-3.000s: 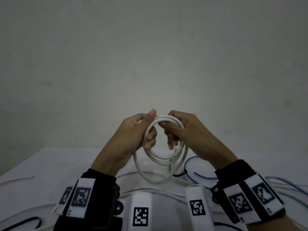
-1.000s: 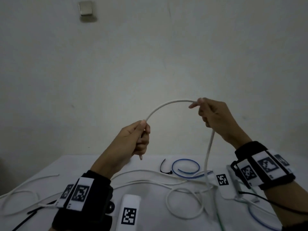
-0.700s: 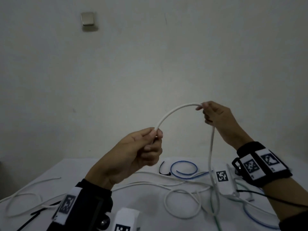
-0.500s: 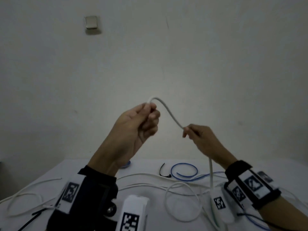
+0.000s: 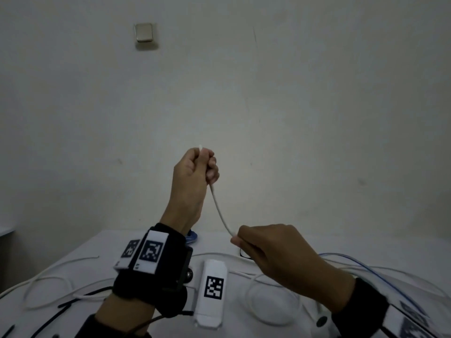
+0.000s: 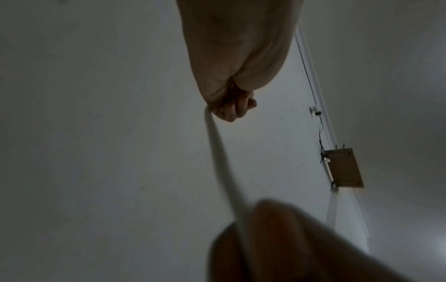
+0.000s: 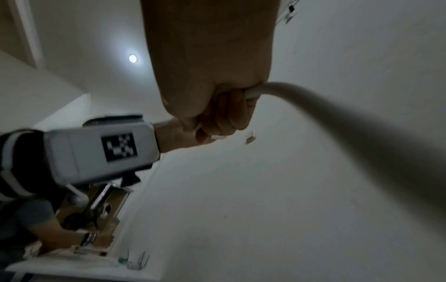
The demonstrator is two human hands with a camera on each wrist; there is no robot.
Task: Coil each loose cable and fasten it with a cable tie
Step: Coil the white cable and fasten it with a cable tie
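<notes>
My left hand [image 5: 207,164] is raised in front of the wall and grips one end of a white cable [image 5: 220,211] in a fist. The cable's tip pokes out above the fingers. From there the cable runs taut down and right to my right hand [image 5: 238,240], which pinches it just above the table. Beyond that hand the cable drops into a loose loop [image 5: 249,296] on the table. In the left wrist view the fist [image 6: 231,108] closes on the cable [image 6: 219,158]. In the right wrist view curled fingers [image 7: 224,116] hold the cable [image 7: 313,106].
Other white cables [image 5: 48,281] and black cable ties [image 5: 63,311] lie on the white table [image 5: 158,240] at the left. Blue cables [image 5: 366,267] lie at the right and a blue coil [image 5: 192,239] behind my left wrist. Another person's arm [image 7: 48,234] shows in the right wrist view.
The coil held three seconds ago is gone and the cable is stretched out. My left hand rose with the cable end while my right hand slid down the cable toward the table.
</notes>
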